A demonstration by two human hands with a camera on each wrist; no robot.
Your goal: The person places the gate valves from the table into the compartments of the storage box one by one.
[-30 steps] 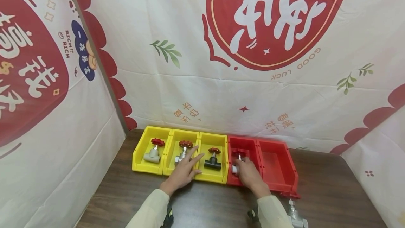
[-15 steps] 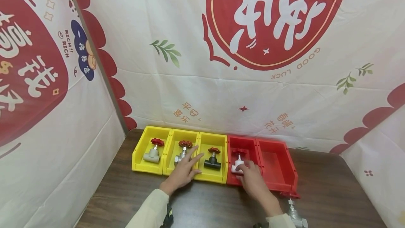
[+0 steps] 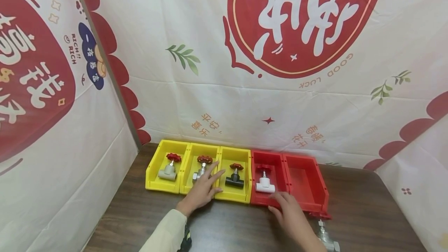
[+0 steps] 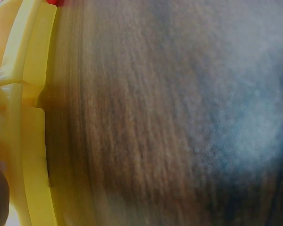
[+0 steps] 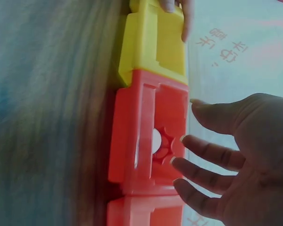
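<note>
A white valve [image 3: 265,185] with a red handwheel lies in the left red bin [image 3: 257,197]. Just in front of it, my right hand [image 3: 289,214] hovers with loose, parted fingers and holds nothing; the right wrist view shows the same hand [image 5: 245,155] spread beside the bin. My left hand [image 3: 201,191] rests with spread fingers at the front of the yellow bins. Its fingers partly cover a silver metal valve [image 3: 198,176] in the middle yellow bin. A black valve [image 3: 235,181] lies to the right of those fingers, and a grey valve [image 3: 167,172] in the leftmost yellow bin.
The right red bin [image 3: 303,184] holds nothing visible. In front of it, another metal valve [image 3: 325,236] with a red handwheel lies on the wooden table [image 3: 238,228], partly behind my right forearm. A printed cloth [image 3: 224,100] hangs behind the bins.
My right hand has let go of the white valve and drawn back toward the front right, leaving the valve in the left red bin. The left hand has stayed in place.
</note>
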